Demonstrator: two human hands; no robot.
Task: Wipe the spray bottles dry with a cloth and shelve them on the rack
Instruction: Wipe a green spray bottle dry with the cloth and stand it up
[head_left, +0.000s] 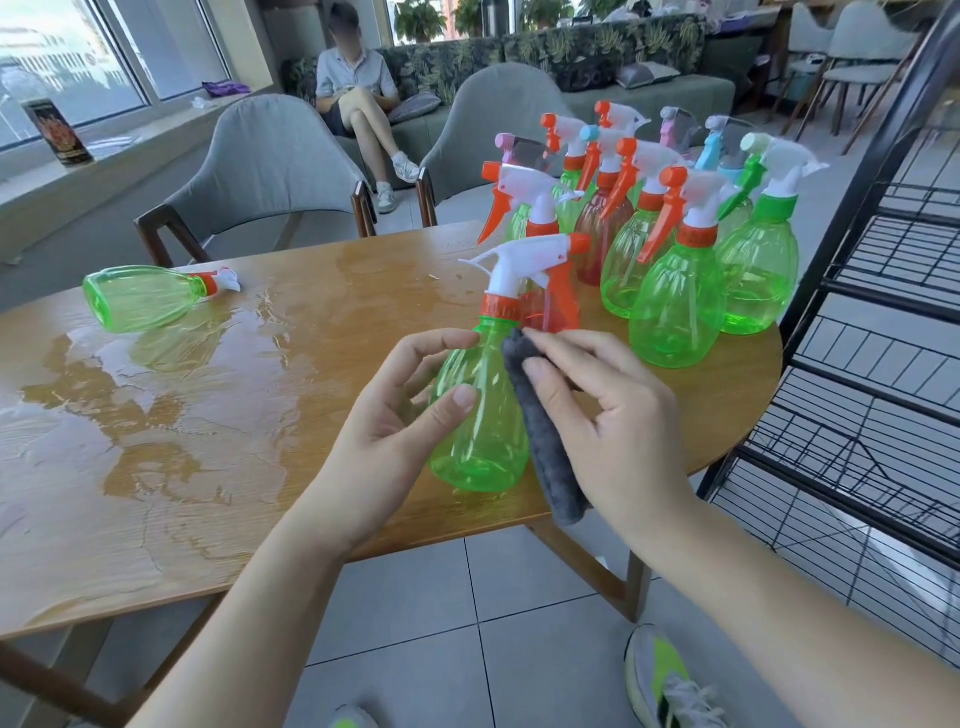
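Green translucent plastic spray bottle with a white trigger head and orange collar (480, 415) stands close to upright over the near edge of the wooden table (260, 415), its long axis running bottom to top with a slight lean away from the viewer; the orange nozzle tip points right and the trigger lever hangs on that same side. The left hand (387, 431) has its grip curled round the bottle's body, thumb across the front and fingertips reaching the shoulder just under the collar. Pressed against the bottle's right flank, directly opposite that grip, is a dark grey folded cloth (545, 441), long axis running along the bottle from neck to below its base. The right hand (618, 421) pinches this cloth, thumb on top.

Beyond the grip, further back and to the right, a cluster of upright green and red spray bottles (675, 291) crowds the table's far corner, most nozzles pointing left. Well off to the left of the grip, a green spray bottle lying on its side (143, 296) points its head right, beside a spread of spilled water (156, 395). Right of the cloth hand stands the black wire rack (883, 364)
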